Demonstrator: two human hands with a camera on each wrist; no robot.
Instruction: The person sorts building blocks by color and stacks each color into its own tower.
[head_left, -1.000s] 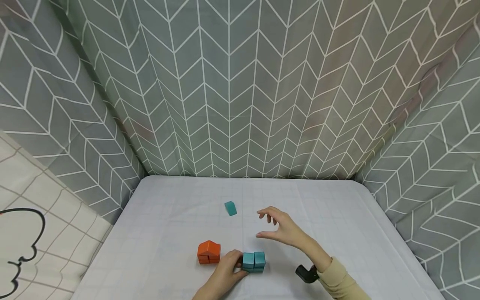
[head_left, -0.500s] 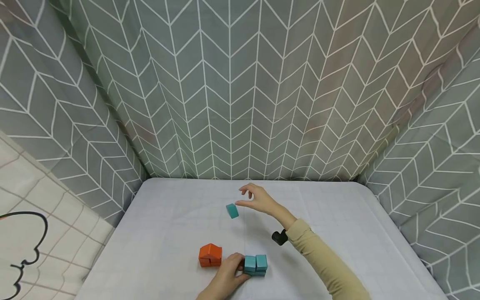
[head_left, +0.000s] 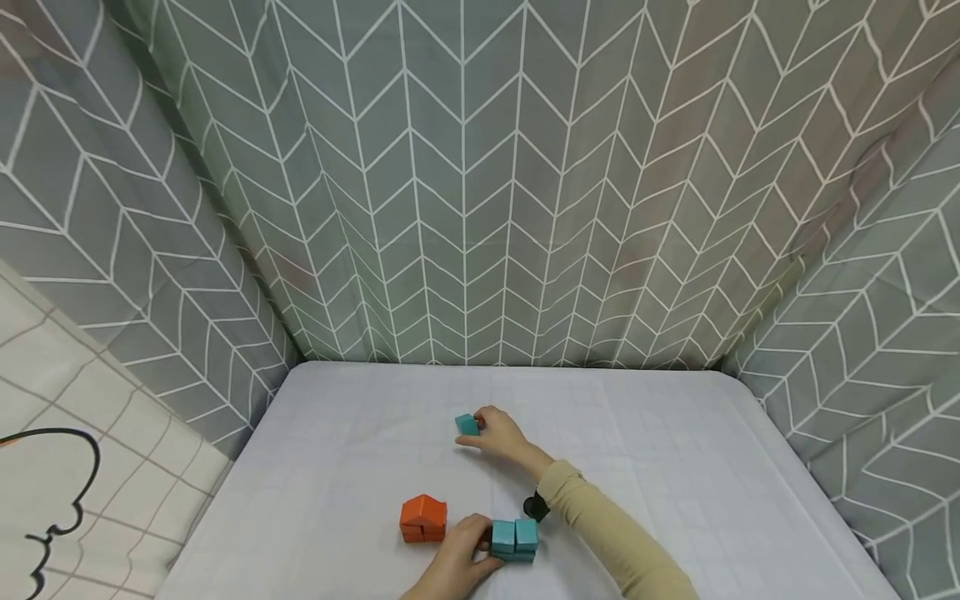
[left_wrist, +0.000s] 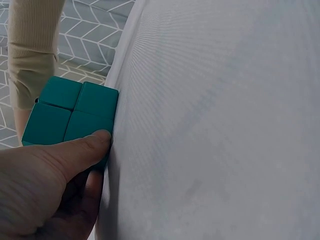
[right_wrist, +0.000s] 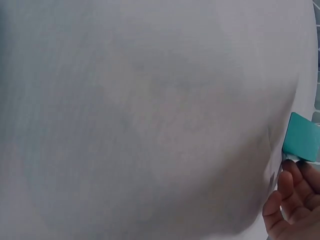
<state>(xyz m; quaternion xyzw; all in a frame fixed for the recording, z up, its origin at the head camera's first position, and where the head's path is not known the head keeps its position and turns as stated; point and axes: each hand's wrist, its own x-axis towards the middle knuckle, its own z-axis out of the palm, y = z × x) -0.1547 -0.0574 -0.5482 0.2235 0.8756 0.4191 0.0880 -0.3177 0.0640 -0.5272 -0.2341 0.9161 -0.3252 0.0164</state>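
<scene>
At the front of the table, my left hand (head_left: 459, 560) grips a stack of teal blocks (head_left: 514, 538). Its thumb presses the near side, as the left wrist view shows up close. The stack (left_wrist: 70, 112) is two blocks wide and two high on that face. Farther back, my right hand (head_left: 497, 433) has thumb and fingers around a single teal block (head_left: 467, 425), the thumb along its near side. In the right wrist view, fingertips are right at the lower edge of this block (right_wrist: 302, 137); the thumb is hidden there.
An orange block stack (head_left: 423, 518) with a peaked top stands left of my left hand. A white cloth covers the table (head_left: 360, 433). Patterned grey curtains (head_left: 487, 208) hang behind and at both sides. A black wrist device (head_left: 536, 506) shows under the right sleeve.
My right hand has moved left and back, over the single teal block, then down around it. The left hand has stayed on its stack. The whole view has shifted slightly.
</scene>
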